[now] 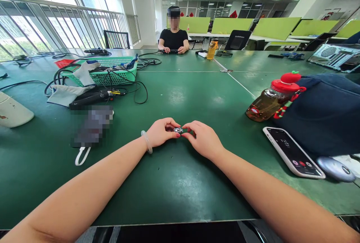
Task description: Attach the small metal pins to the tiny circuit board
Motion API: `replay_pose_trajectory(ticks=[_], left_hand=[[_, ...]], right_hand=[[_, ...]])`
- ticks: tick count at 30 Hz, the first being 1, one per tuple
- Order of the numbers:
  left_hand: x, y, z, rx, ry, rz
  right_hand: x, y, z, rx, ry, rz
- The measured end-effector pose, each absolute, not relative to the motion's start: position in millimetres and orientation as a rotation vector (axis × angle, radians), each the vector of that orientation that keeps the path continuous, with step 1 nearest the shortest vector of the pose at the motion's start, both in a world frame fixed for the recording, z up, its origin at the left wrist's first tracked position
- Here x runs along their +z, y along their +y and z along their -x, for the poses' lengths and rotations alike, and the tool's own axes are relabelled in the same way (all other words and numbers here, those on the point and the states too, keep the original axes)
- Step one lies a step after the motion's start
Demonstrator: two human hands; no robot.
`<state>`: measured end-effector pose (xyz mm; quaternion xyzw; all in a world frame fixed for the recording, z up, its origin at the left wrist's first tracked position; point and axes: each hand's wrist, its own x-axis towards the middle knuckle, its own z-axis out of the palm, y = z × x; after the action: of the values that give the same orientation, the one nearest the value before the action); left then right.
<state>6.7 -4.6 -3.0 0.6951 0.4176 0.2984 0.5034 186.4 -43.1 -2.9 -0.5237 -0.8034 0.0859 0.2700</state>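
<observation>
My left hand (161,132) pinches a small black-and-silver block (178,130) just above the green tabletop. Its thumb and fingers close on the block's left end; a pale bangle circles that wrist. From the other side, my right hand (203,138) has its thumb and forefinger curled to the block's right end. The piece is too small to name, and fingertips partly cover it.
A green basket (123,74) of cables and gloves stands left, near a pixelated pouch (94,125). To the right are a red-lidded bottle (264,102), a phone (292,153), a mouse (334,168) and a dark bag (332,111). A person (173,36) sits opposite.
</observation>
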Motion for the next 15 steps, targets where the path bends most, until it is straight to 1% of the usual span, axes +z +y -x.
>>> replay_pose_trajectory(ticks=[4,11,15], left_hand=[[-1,-4,-8,0.725,0.985,-1.567],[1,-10,-10,0.669,0.869,-1.21],[1,-11,-11,0.642,0.913,-1.277]], right_hand=[[-4,-43,-185,0.193,-2.162,1.409],[-8,-43,-175,-0.005,-2.237,1.382],[-10,-43,-171,-0.014,-2.291,1.386]])
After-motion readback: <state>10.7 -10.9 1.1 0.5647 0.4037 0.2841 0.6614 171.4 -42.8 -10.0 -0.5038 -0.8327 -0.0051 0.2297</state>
